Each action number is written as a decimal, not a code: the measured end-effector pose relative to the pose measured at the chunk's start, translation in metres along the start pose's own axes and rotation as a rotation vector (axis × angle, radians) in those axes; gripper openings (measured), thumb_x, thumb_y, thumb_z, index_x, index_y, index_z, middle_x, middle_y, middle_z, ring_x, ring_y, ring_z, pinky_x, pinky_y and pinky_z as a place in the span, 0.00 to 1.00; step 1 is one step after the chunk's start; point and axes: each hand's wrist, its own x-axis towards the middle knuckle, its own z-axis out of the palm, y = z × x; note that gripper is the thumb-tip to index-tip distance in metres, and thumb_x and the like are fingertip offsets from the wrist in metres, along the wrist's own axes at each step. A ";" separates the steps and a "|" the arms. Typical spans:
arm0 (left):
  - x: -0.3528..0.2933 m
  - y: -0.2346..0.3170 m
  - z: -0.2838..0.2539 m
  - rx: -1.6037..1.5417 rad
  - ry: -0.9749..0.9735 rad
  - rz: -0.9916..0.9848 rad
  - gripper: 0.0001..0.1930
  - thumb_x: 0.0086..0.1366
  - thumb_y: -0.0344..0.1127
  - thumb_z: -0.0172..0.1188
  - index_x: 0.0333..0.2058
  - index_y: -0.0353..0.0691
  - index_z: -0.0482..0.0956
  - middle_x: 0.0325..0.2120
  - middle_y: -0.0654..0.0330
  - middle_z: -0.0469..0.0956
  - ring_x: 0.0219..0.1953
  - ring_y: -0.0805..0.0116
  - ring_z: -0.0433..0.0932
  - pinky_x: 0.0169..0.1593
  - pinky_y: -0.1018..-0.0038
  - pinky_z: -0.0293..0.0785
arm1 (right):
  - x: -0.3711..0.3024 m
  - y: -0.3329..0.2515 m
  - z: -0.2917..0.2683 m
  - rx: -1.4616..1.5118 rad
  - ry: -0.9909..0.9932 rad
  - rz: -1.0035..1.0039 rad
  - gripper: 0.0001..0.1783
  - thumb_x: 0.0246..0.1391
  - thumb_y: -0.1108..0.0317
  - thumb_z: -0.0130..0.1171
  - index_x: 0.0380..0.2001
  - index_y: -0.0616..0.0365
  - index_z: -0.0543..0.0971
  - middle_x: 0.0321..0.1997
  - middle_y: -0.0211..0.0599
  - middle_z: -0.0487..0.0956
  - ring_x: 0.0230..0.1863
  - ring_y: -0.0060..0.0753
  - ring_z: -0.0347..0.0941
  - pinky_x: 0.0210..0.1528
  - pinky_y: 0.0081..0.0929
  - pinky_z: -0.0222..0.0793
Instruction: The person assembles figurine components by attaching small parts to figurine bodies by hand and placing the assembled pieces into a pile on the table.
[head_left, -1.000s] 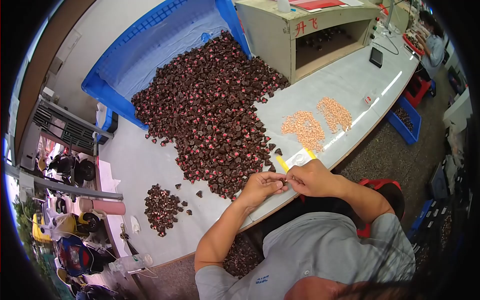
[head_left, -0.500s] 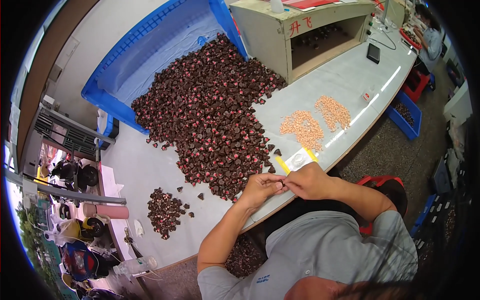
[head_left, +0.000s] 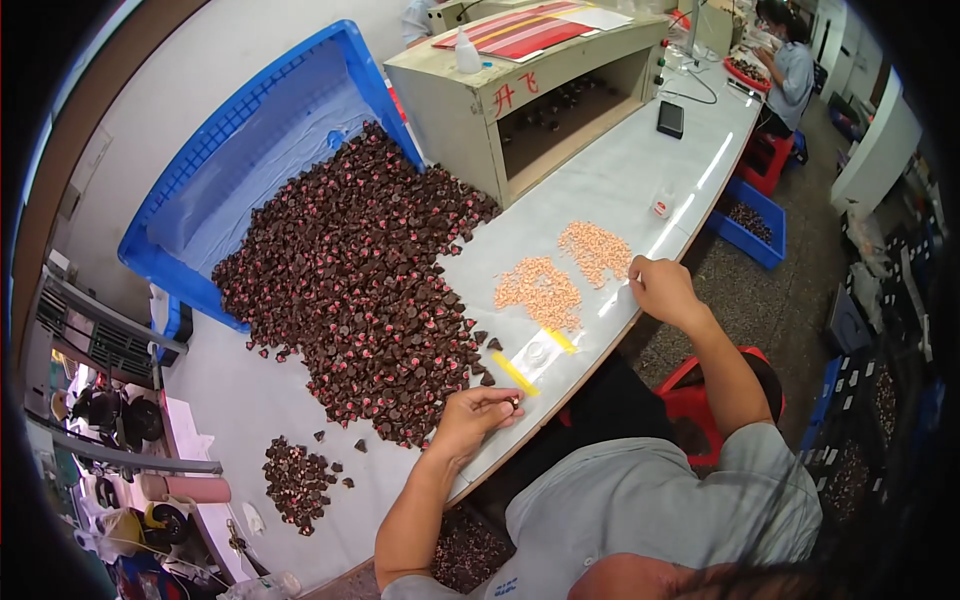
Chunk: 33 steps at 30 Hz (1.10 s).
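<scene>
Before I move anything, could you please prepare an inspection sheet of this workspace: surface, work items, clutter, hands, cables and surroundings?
Surface: grey table; a yellow strip is on it near the left hand.
Work items: large dark heap, smaller dark pile at left, nearer pale patch and farther pale patch.
Clutter: black device and small clear container toward the far end.
Hands: left hand pinches a small dark piece; right hand is beside the farther pale patch, its hold cannot be told.
Cables: thin cable beyond the black device.
Surroundings: cream cabinet with white bottle on top; tilted blue crate behind the heap; another person farther off.
</scene>
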 end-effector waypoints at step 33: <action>0.001 -0.001 -0.002 0.083 -0.152 -0.090 0.10 0.65 0.33 0.64 0.40 0.31 0.81 0.35 0.54 0.83 0.36 0.70 0.84 0.39 0.79 0.80 | -0.055 -0.143 0.046 0.877 -0.486 -0.402 0.06 0.48 0.71 0.64 0.28 0.61 0.79 0.16 0.35 0.77 0.18 0.32 0.77 0.23 0.27 0.70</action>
